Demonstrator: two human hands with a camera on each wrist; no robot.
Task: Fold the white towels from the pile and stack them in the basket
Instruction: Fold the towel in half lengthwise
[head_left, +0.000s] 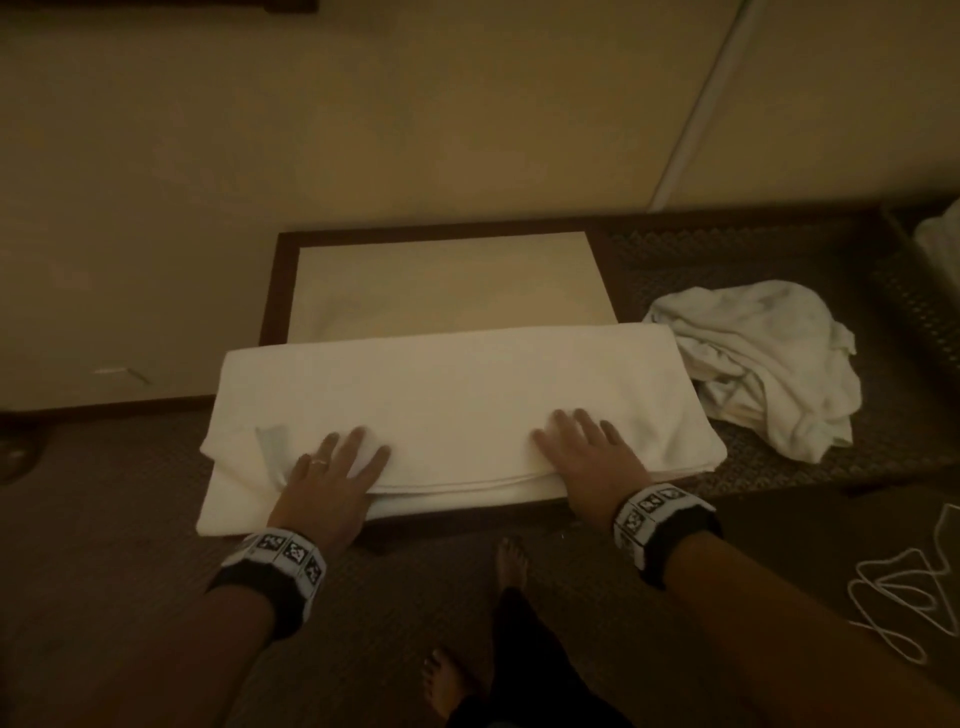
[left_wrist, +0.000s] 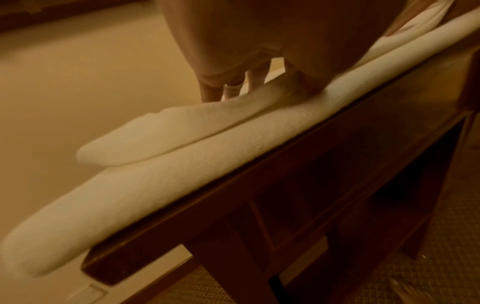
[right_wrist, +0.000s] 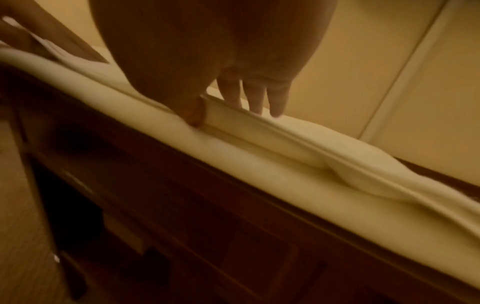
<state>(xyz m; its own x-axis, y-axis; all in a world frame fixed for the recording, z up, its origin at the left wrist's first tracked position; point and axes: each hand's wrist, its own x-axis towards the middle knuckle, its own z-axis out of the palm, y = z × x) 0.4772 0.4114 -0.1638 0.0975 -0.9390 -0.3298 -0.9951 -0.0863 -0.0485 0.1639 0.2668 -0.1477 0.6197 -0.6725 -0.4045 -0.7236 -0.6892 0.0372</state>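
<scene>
A white towel (head_left: 457, 395), folded into a long band, lies across the front of a low table (head_left: 447, 280) and overhangs its left and right ends. My left hand (head_left: 337, 462) lies flat on the towel's near left part with fingers spread. On the near right part my right hand (head_left: 576, 447) presses down the same way. The left wrist view has the left fingers (left_wrist: 233, 86) straight on the towel (left_wrist: 155, 164). In the right wrist view the right thumb (right_wrist: 194, 115) sits against the upper layer's edge while the fingers rest on top of the towel (right_wrist: 259, 156).
A crumpled pile of white towels (head_left: 769, 364) lies on the carpet right of the table. A dark woven basket (head_left: 924, 291) at the far right holds white cloth. White cord (head_left: 904, 587) lies on the floor at the lower right. Bare feet (head_left: 511, 556) stand before the table.
</scene>
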